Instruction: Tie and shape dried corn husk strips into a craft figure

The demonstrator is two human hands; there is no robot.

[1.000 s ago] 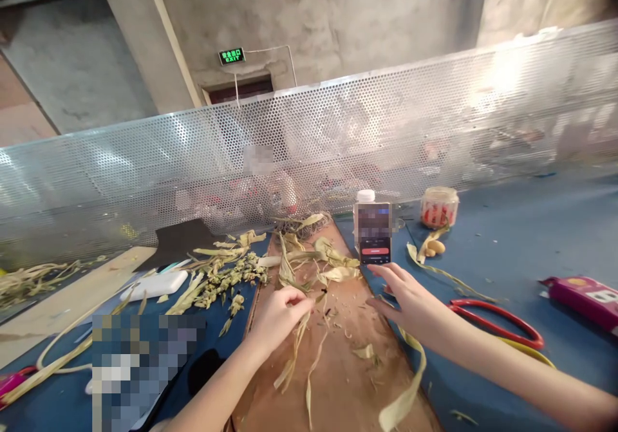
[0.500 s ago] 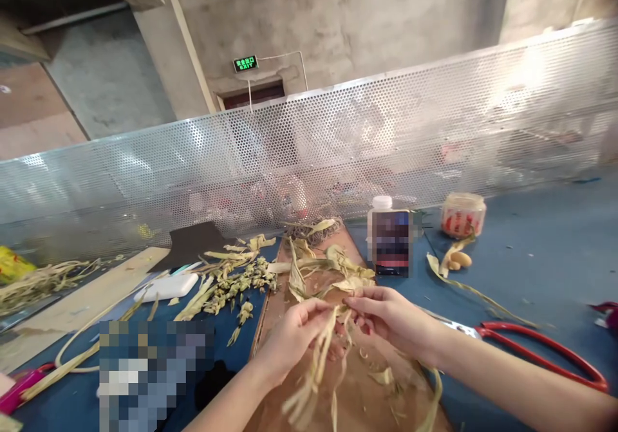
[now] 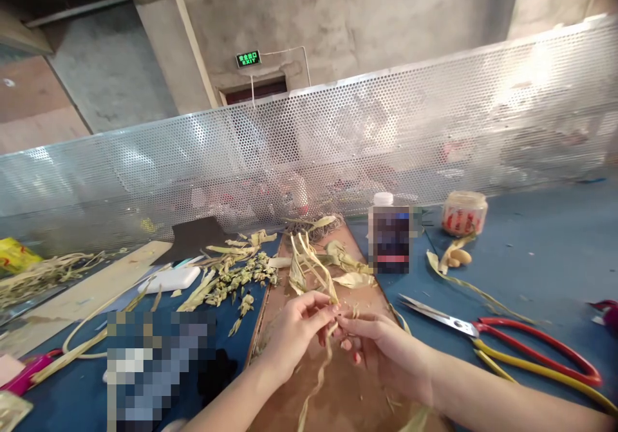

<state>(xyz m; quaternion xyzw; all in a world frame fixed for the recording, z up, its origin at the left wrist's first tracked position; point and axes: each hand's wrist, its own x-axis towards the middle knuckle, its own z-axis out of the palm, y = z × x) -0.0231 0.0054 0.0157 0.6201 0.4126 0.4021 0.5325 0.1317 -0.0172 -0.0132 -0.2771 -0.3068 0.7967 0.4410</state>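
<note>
Above the brown board (image 3: 280, 400), my left hand (image 3: 292, 335) pinches pale dried husk strips (image 3: 319, 266), whose long ends fan out up and away from me. My right hand (image 3: 386, 348) is closed beside it, fingertips almost touching the left ones, gripping the same strips. From between the hands a thin twisted tail (image 3: 316, 384) hangs down over the board. The exact meeting point of the fingers hides part of the strips. Farther up the board lie loose dried husks (image 3: 355, 279).
Red and yellow-handled scissors (image 3: 458, 324) lie right of the board. Behind them stand a white-capped bottle (image 3: 383, 198) and a clear jar (image 3: 464, 214). Left are small dried pieces (image 3: 246, 277), a white case (image 3: 170, 280) and a black sheet (image 3: 200, 237). A perforated metal screen (image 3: 338, 142) runs behind.
The long strip ends, which hung toward me, now point away from me. Both hands have shifted slightly lower. The scissors show more fully, and a twisted tail now hangs below the hands.
</note>
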